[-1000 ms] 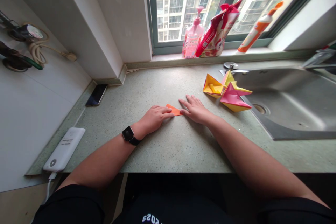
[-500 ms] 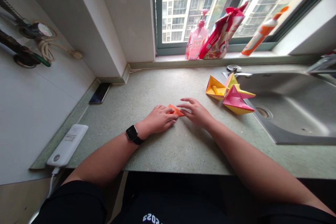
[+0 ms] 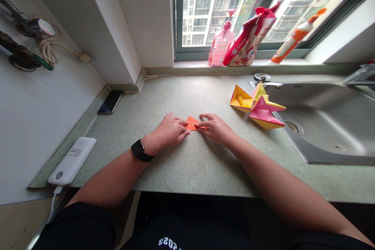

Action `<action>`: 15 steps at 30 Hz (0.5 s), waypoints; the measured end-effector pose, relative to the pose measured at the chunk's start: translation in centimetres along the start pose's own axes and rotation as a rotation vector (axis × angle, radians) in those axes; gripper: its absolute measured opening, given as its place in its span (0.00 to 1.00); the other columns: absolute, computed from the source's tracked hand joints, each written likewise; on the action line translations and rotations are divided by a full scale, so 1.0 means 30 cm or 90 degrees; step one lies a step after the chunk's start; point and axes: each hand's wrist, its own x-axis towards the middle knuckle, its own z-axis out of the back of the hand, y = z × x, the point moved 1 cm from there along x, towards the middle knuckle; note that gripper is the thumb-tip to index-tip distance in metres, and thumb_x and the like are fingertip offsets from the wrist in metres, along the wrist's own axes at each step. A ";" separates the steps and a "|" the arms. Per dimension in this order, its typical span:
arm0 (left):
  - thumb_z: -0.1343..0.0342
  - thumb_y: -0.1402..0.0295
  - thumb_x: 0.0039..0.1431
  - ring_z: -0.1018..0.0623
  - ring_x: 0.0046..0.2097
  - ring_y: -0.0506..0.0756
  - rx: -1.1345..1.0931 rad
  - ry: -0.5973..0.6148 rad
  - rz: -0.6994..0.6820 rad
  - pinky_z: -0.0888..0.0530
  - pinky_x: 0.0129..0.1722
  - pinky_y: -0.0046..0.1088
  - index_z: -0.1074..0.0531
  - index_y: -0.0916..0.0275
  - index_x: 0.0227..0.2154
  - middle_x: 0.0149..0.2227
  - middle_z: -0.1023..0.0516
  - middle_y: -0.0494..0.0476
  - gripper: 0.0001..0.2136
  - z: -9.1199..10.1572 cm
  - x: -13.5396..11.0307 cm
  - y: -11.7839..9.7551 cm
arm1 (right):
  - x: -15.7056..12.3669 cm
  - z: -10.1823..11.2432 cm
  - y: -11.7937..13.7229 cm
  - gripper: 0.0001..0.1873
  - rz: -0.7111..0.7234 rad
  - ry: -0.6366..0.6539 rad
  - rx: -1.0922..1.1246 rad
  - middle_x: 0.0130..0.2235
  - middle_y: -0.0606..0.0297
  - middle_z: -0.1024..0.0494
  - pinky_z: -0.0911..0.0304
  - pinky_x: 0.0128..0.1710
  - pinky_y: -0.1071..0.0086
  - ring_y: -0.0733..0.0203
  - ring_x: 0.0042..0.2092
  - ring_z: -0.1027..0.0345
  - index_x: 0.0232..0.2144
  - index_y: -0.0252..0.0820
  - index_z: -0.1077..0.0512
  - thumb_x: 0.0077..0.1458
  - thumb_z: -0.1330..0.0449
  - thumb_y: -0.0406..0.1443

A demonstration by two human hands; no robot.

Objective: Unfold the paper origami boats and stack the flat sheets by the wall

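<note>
A small piece of folded orange paper point(image 3: 191, 123) lies on the countertop in front of me, its peak pointing away. My left hand point(image 3: 171, 131), with a black watch point(image 3: 138, 149) on the wrist, holds the paper's left end under its fingertips. At the other end my right hand point(image 3: 217, 128) grips the paper between thumb and fingers. Both ends of the paper are partly hidden by my fingers. Farther right stand several folded paper shapes: a yellow-orange one point(image 3: 241, 103) and a pink and yellow one point(image 3: 266, 115) in front.
A steel sink point(image 3: 328, 125) is set into the counter point(image 3: 175, 168) on the right. On the left lie a phone point(image 3: 110, 102) and a white power bank point(image 3: 72, 160) with a cable. A pink pump bottle point(image 3: 220, 49), a red bag point(image 3: 249, 43) and an orange-white bottle point(image 3: 290, 43) line the sill.
My left hand has slid left along the orange paper, uncovering its middle. My right hand has come down onto the paper's right end. The view has shifted slightly.
</note>
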 end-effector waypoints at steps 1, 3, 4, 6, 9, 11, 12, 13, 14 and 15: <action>0.48 0.60 0.79 0.22 0.63 0.64 0.004 0.014 0.014 0.45 0.74 0.62 0.13 0.53 0.47 0.61 0.17 0.56 0.16 0.009 -0.008 0.003 | 0.000 0.000 0.001 0.10 -0.003 0.003 0.002 0.61 0.54 0.19 0.29 0.65 0.41 0.40 0.62 0.24 0.47 0.56 0.11 0.67 0.31 0.40; 0.47 0.59 0.78 0.25 0.66 0.66 0.010 0.042 0.043 0.44 0.74 0.64 0.12 0.52 0.46 0.64 0.18 0.56 0.16 0.025 -0.024 0.012 | 0.000 0.001 0.000 0.10 -0.006 0.006 0.003 0.62 0.53 0.19 0.30 0.66 0.40 0.39 0.62 0.24 0.48 0.56 0.11 0.66 0.31 0.40; 0.47 0.59 0.78 0.26 0.67 0.67 0.012 0.055 0.058 0.44 0.73 0.64 0.12 0.51 0.46 0.65 0.20 0.57 0.16 0.031 -0.033 0.017 | -0.001 0.000 -0.001 0.10 -0.006 0.006 0.003 0.62 0.53 0.20 0.30 0.66 0.40 0.39 0.63 0.24 0.48 0.56 0.11 0.67 0.31 0.40; 0.46 0.58 0.77 0.29 0.70 0.70 0.014 0.074 0.086 0.42 0.72 0.65 0.12 0.50 0.45 0.69 0.23 0.58 0.16 0.039 -0.047 0.031 | -0.001 0.000 -0.002 0.10 -0.006 0.004 0.000 0.62 0.53 0.20 0.30 0.66 0.40 0.39 0.63 0.25 0.48 0.55 0.11 0.67 0.31 0.40; 0.45 0.57 0.76 0.28 0.68 0.71 0.013 0.083 0.103 0.39 0.69 0.64 0.11 0.50 0.43 0.68 0.23 0.59 0.15 0.044 -0.060 0.051 | -0.001 0.001 -0.002 0.10 -0.007 0.004 -0.004 0.62 0.53 0.19 0.30 0.66 0.40 0.39 0.63 0.25 0.48 0.54 0.11 0.66 0.30 0.39; 0.44 0.57 0.75 0.23 0.62 0.68 0.017 0.072 0.097 0.36 0.67 0.60 0.12 0.51 0.38 0.61 0.18 0.59 0.16 0.047 -0.062 0.062 | 0.000 0.004 0.000 0.10 -0.009 0.006 -0.004 0.62 0.53 0.20 0.30 0.66 0.40 0.39 0.63 0.25 0.48 0.54 0.11 0.66 0.30 0.39; 0.44 0.57 0.75 0.21 0.58 0.66 0.022 0.062 0.090 0.35 0.66 0.58 0.12 0.52 0.36 0.57 0.15 0.58 0.16 0.048 -0.061 0.066 | 0.001 0.005 0.002 0.10 -0.011 0.008 -0.003 0.62 0.53 0.20 0.30 0.66 0.40 0.39 0.63 0.25 0.48 0.54 0.11 0.66 0.30 0.39; 0.43 0.58 0.74 0.19 0.54 0.64 0.029 0.048 0.081 0.34 0.64 0.55 0.13 0.54 0.33 0.52 0.14 0.58 0.17 0.048 -0.059 0.068 | 0.003 0.007 0.003 0.10 -0.012 0.009 -0.002 0.62 0.53 0.20 0.30 0.66 0.41 0.39 0.63 0.25 0.47 0.54 0.11 0.66 0.30 0.39; 0.42 0.59 0.74 0.18 0.50 0.62 0.039 0.029 0.071 0.32 0.62 0.52 0.13 0.55 0.32 0.48 0.13 0.57 0.17 0.048 -0.057 0.070 | 0.004 0.007 0.004 0.10 -0.013 0.009 -0.001 0.62 0.53 0.20 0.29 0.66 0.41 0.39 0.63 0.25 0.47 0.54 0.11 0.66 0.30 0.39; 0.42 0.60 0.74 0.18 0.48 0.61 0.048 0.006 0.063 0.31 0.60 0.50 0.14 0.56 0.31 0.46 0.13 0.58 0.17 0.047 -0.053 0.071 | 0.006 0.007 0.004 0.09 -0.015 0.009 0.001 0.62 0.53 0.19 0.29 0.65 0.41 0.40 0.62 0.24 0.47 0.54 0.11 0.66 0.30 0.39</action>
